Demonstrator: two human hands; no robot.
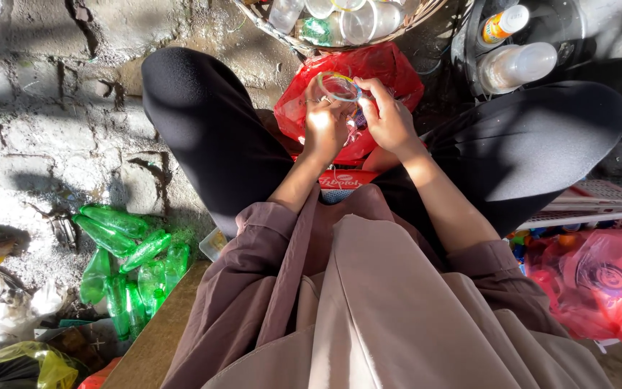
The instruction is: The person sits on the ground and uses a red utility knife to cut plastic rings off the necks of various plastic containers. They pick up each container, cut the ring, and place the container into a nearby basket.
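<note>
Over a red bag (390,68), both hands, left hand (325,126) and right hand (389,119), grip a clear cup (338,86).

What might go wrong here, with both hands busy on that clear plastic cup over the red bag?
The clear cup is pinched only by fingertips of the left hand and right hand; it could slip and miss the red bag. The woven basket just beyond looks full, so a bump might spill bottles. Harsh sun and deep shadow may hide sharp edges.
</note>
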